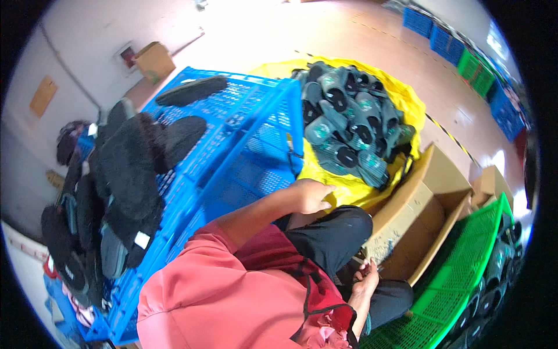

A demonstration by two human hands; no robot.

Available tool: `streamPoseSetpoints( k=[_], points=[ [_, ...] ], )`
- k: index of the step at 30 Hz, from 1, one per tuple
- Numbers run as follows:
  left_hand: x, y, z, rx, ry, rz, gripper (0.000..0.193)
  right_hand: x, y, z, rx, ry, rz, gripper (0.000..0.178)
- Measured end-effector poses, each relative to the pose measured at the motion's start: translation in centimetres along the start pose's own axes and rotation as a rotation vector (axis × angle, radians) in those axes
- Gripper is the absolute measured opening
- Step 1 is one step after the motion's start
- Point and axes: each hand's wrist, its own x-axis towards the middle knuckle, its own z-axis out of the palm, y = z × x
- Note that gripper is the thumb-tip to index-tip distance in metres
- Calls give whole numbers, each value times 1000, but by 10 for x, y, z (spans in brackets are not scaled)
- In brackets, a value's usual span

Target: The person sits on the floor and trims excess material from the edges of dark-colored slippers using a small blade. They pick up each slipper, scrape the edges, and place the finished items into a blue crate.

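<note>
My left hand [311,196] reaches over the near edge of a yellow sheet [325,183], fingers apart, with nothing visible in it. On that sheet lies a heap of grey slippers [349,119] with dark insides. Low beside my right knee, my right hand [366,280] is curled palm up; its fingers close around something small and dark that I cannot make out. An open cardboard box [404,224] stands just beyond that hand.
Blue plastic crates [226,145] stand at my left, with black fuzzy slippers [131,168] piled on them. A green crate [442,291] is at my right, with more slippers [494,285] beyond it. Blue and green crates [476,75] line the far right wall.
</note>
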Motion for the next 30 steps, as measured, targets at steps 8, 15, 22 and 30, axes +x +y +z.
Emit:
streamPoseSetpoints(
  k=[8, 15, 22, 30],
  points=[
    [-36, 32, -76, 365, 250, -316, 63, -11, -4, 4, 23, -69, 10, 21],
    [27, -21, -179, 667, 818, -514, 45, -10, -2, -3, 34, -130, -17, 21],
    [-48, -167, -224, 670, 462, -1208, 40, -14, -3, -5, 81, -113, -43, 24],
    [-52, -156, -242, 906, 1060, -669, 13, -12, 2, 2, 24, -97, -40, 26]
  ],
)
